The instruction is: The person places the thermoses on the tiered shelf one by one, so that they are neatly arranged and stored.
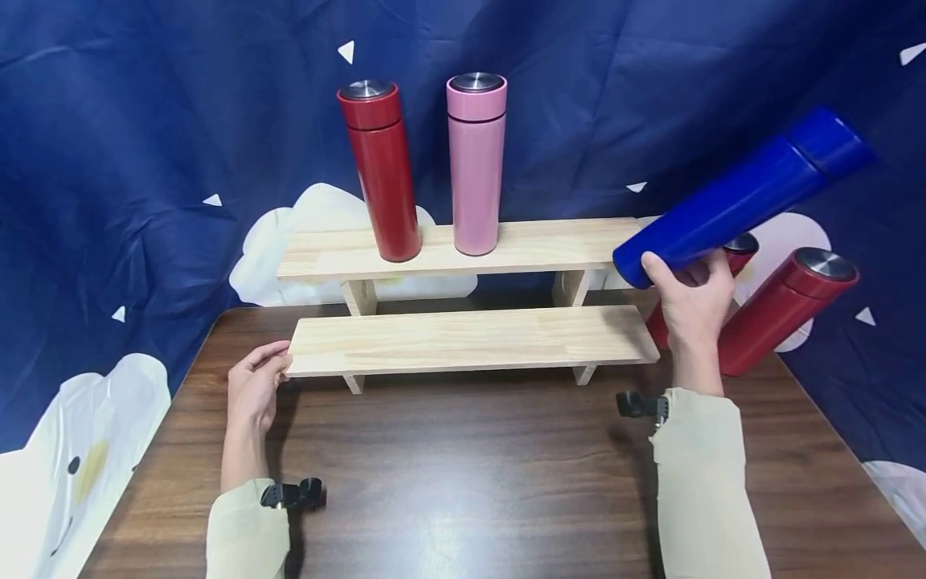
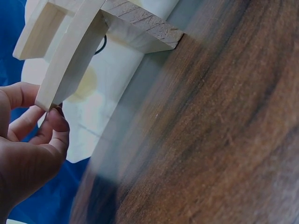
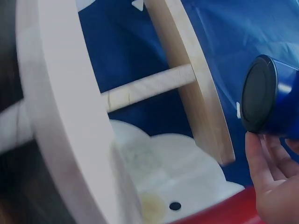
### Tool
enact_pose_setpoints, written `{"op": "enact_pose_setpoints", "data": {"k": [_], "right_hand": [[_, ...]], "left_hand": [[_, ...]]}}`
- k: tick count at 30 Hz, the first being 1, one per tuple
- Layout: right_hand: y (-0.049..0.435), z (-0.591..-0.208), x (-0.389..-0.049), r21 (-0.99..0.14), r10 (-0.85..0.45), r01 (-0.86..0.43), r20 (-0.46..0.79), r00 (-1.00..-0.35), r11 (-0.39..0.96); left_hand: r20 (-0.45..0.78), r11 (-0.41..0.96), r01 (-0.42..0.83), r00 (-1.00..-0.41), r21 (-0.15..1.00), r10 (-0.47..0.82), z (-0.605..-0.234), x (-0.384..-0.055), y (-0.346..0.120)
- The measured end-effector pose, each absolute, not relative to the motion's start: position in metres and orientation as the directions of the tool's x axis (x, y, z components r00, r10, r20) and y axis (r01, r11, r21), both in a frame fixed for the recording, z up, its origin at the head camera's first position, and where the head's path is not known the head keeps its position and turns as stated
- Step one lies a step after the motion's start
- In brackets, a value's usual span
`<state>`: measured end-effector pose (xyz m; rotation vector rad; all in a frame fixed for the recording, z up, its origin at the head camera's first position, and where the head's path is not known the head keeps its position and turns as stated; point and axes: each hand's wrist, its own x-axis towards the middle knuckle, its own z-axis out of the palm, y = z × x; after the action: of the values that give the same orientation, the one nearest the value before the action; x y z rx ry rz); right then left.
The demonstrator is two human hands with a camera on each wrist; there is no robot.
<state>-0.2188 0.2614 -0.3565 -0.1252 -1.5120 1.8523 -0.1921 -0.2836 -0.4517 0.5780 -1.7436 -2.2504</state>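
A blue thermos bottle [image 1: 745, 201] is gripped near its base by my right hand [image 1: 694, 305], tilted with its top to the upper right. It hangs in the air by the right end of the upper shelf board [image 1: 550, 241]; its dark base [image 3: 259, 93] shows in the right wrist view. My left hand [image 1: 256, 382] pinches the left end of the lower shelf board [image 1: 470, 342] between thumb and fingers, as the left wrist view also shows. On the upper board stand a red thermos bottle [image 1: 383, 177] and a pink thermos bottle [image 1: 477, 169], both upright.
Two more red bottles stand on the brown table [image 1: 463, 466] at the right, behind my right hand: one in plain view [image 1: 781, 314], the other mostly hidden [image 1: 739, 253]. A blue curtain [image 1: 181, 121] with white cloud shapes hangs behind the wooden rack.
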Motion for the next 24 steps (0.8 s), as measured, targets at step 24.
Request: {"op": "enact_pose_setpoints", "data": {"k": [24], "right_hand": [[0.224, -0.337, -0.269, -0.900, 0.406, -0.370, 0.434, -0.804, 0.229]], "left_hand": [[-0.157, -0.281, -0.036, -0.893, 0.959, -0.421, -0.453, -0.192, -0.285]]}}
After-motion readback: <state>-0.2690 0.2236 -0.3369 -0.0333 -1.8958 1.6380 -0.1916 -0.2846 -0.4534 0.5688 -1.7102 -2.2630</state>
